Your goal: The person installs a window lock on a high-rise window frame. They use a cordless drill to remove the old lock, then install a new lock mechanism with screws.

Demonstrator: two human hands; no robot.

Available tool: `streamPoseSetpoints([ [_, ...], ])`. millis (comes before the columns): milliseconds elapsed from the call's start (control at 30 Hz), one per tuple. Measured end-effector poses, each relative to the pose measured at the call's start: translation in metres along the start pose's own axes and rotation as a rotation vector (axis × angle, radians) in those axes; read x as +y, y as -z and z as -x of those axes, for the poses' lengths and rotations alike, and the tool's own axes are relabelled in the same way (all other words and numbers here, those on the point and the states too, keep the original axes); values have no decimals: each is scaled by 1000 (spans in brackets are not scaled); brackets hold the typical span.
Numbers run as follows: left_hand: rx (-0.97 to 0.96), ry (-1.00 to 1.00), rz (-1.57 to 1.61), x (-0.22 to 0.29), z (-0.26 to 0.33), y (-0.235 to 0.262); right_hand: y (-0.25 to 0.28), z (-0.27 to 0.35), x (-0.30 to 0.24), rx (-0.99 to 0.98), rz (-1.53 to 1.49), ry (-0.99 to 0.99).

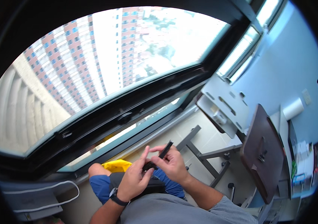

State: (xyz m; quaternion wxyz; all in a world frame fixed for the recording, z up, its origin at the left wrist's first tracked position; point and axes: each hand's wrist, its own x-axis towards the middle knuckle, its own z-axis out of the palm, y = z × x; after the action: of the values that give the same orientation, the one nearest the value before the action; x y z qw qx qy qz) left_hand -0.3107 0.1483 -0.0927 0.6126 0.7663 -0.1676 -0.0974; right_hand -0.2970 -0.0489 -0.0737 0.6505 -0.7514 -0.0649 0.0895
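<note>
Head view shows the right hand [174, 165] clamped on a black bar [166, 149] above the shorts [172, 186]; whether the left hand [133, 181], just beside it, grips too cannot be told. Handling seems under way, the bar not yet set down; what remains is unclear.

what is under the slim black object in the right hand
Lower than the slim black object, blue fabric shorts and a dark, bulky item on the lap show. What lies directly beneath is covered by it, the bare right hand and the bare left hand.
</note>
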Motion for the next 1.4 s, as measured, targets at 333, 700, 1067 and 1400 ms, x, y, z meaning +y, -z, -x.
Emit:
streamPoseSetpoints([
  [333, -122, 122, 396, -1, -5, -9, 33, 25, -23, -2, 75, 78],
  [700, -270, -230, -1, 41, -50, 4, 76, 76, -101, 247, 179, 410],
  [1067, 136, -642, -732, -4, -88, 120, 310, 212, -136, 1316, 307, 3],
  [1400, 202, -707, -763, -9, -86, 119, 371, 230, -92, 1225, 466, -590],
])
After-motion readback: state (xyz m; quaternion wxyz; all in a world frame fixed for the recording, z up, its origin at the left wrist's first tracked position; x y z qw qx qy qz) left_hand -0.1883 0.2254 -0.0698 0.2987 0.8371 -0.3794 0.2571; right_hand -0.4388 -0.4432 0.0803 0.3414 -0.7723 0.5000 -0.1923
